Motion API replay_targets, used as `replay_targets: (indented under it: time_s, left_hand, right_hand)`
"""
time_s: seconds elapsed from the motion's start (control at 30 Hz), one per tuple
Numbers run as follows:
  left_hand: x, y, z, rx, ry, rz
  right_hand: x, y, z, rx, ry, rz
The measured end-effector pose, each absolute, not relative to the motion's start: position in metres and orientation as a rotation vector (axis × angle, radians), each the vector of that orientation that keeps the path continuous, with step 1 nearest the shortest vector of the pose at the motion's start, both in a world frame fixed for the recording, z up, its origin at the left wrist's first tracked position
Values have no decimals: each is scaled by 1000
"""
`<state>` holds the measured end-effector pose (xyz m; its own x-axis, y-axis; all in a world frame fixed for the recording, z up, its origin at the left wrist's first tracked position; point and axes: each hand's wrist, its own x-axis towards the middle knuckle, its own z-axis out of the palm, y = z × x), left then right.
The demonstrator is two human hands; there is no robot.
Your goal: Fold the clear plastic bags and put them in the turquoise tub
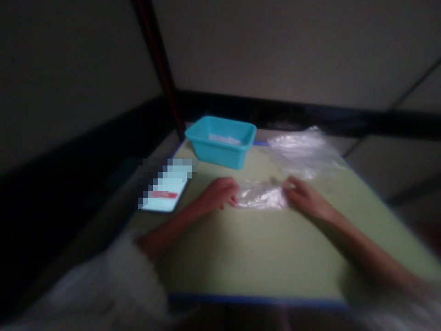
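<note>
A clear plastic bag [262, 195] is stretched between my two hands, just above or on the table top. My left hand [222, 189] has its fingers closed on the bag's left end. At the other end, my right hand [303, 195] pinches the bag with thumb and fingers. Blur hides whether anything is inside the bag. Beyond my right hand lies a loose heap of clear plastic bags [306, 149].
A turquoise plastic basin [220, 154] stands at the table's back left, with something whitish inside. Left of my left hand lies a phone or tablet [168, 184] with a lit screen. The pale green table [255, 257] has a blue edge, and walls rise behind it.
</note>
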<state>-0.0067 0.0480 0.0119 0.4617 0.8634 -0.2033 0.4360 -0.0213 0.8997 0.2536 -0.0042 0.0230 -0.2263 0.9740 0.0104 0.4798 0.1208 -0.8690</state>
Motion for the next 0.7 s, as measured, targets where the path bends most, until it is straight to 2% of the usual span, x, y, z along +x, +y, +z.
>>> replay_targets:
  time_s: [0.33, 0.57, 0.7]
  left_hand:
    - [-6, 37, 19, 1595, 1099, 306]
    - [5, 49, 15, 2103, 1324, 783]
    - [27, 67, 5, 2150, 1238, 786]
  right_hand:
    - [252, -13, 33, -1464, -1818, 1076]
    - [250, -13, 26, -1502, -1759, 1052]
    - [250, -11, 25, -1480, -1762, 1084]
